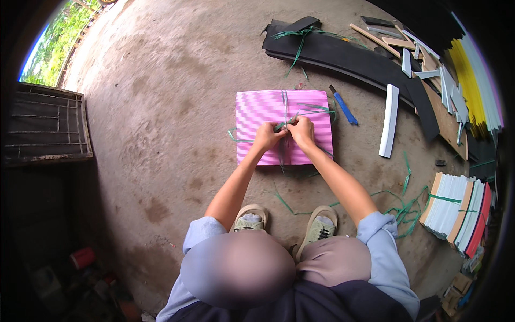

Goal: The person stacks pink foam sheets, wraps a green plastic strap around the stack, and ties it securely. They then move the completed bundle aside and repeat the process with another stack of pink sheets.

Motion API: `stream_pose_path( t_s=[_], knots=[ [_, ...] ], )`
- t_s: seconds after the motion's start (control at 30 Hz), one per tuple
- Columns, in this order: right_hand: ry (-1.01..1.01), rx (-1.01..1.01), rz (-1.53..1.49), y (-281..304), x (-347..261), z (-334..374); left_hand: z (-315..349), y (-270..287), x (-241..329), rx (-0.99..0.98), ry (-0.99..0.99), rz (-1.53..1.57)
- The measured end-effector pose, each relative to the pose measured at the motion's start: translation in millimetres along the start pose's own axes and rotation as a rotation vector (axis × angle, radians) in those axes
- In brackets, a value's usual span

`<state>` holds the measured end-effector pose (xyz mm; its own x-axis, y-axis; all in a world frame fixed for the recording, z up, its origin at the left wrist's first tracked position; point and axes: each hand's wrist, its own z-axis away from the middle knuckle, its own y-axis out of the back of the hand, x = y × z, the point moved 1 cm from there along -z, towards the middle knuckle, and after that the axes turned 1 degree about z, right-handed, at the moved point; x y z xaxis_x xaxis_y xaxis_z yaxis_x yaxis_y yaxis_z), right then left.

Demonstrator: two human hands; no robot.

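Observation:
A square pink stack with fine ridged lines [257, 110] lies on the concrete floor in front of my feet. Green plastic twine [316, 109] runs over it both ways, crossing near the middle, with loose ends spreading to the right. At the crossing, my left hand [266, 136] pinches the twine from the left side. Close beside it, my right hand [301, 132] grips the twine with bent fingers. Both hands are closed and rest just above the stack's top. The fingers partly cover the crossing, so whether a knot is there cannot be seen.
A blue-handled knife [346, 109] lies right of the stack, with a white strip [389, 121] beyond. Long black sheets [332, 51] and scrap strips [424, 59] fill the far right. A tied bundle of sheets [456, 209] and loose twine [410, 209] lie nearer.

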<state>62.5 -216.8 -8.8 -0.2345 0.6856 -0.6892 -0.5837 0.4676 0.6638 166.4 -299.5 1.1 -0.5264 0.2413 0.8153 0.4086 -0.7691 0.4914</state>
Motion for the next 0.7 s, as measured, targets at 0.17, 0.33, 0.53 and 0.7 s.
stream_pose_path(
  t_s=[0.17,0.33,0.53,0.7],
  knots=[
    [-0.193,-0.080,-0.408,-9.8,8.6,-7.9,12.8,-5.6,-2.8,0.111,-0.029,0.133],
    [-0.252,-0.167,-0.647,-9.6,2.7,-3.1,19.3,-11.8,1.3,0.347,-0.055,0.262],
    [-0.158,-0.221,-0.775,4.0,2.8,4.8,17.8,-1.1,1.9,0.286,0.058,0.135],
    [-0.298,-0.455,-0.728,66.2,16.7,2.1,10.0,50.8,18.5,0.360,-0.133,0.204]
  ],
)
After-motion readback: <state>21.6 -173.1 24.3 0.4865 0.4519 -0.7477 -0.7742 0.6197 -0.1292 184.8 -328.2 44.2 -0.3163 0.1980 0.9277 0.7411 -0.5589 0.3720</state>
